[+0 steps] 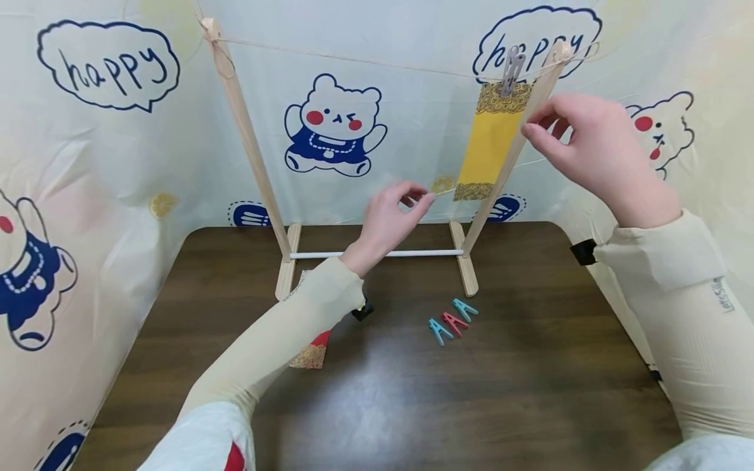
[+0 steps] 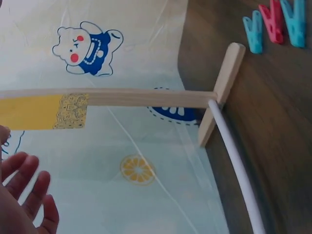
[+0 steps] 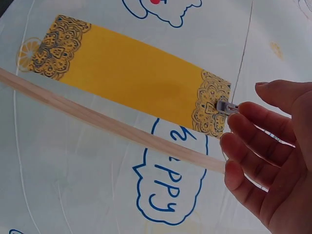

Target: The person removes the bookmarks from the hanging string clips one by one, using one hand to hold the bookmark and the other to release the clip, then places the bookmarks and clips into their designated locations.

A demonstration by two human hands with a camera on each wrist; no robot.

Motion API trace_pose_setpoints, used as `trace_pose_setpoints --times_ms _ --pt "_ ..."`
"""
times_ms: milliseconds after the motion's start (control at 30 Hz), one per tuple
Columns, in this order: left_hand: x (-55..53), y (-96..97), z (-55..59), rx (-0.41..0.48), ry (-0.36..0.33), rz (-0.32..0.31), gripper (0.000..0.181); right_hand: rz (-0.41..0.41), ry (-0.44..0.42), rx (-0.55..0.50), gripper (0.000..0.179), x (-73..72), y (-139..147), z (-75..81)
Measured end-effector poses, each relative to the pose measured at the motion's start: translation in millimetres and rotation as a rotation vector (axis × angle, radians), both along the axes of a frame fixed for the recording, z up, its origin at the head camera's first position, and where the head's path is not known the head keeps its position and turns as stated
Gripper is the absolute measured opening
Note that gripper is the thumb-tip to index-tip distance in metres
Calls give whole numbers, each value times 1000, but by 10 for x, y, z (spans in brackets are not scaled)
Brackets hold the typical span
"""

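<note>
A yellow strip with dark lace-patterned ends [image 1: 487,140] hangs from a string [image 1: 365,62] beside the right post of a wooden frame [image 1: 250,137]. A grey clothespin [image 1: 511,73] pinches its top edge at the string. My right hand [image 1: 601,154] is beside the right post, thumb and fingers apart with nothing held; in the right wrist view its fingers are close by the clothespin [image 3: 226,107]. Lower down, in front of the frame, my left hand [image 1: 391,222] is empty, left of the strip's lower end. Its fingers look loosely bent and spread in the left wrist view.
Two blue clothespins [image 1: 440,331] and a red clothespin [image 1: 454,324] lie on the brown table [image 1: 471,405]. A red strip with a patterned end [image 1: 310,356] lies partly hidden under my left forearm. A white rod [image 1: 424,252] joins the frame's feet; printed cloth [image 1: 194,150] hangs behind.
</note>
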State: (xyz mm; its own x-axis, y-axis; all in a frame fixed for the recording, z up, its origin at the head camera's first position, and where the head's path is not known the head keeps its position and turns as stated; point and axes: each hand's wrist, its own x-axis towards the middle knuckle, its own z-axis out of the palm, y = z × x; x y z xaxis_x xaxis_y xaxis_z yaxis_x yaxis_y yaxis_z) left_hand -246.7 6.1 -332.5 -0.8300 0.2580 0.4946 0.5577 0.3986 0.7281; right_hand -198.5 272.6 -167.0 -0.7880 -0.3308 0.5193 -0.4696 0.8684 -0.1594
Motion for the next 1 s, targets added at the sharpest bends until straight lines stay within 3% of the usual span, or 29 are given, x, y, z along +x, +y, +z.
trace_pose_setpoints --times_ms 167,433,600,733,1000 --pt "-104 114 19 114 -37 -17 24 -38 -10 -14 29 -91 -16 95" --pt "-242 303 69 198 -73 -39 24 -88 -5 -69 35 -224 -80 292" --pt "-277 426 71 215 -110 -60 27 -132 -25 -94 42 -338 -114 342" --pt "-291 506 76 212 -129 -75 28 -119 -57 -106 49 -417 -140 335" --pt "-350 594 105 211 -138 -63 23 -130 -174 -178 53 -517 -199 329"
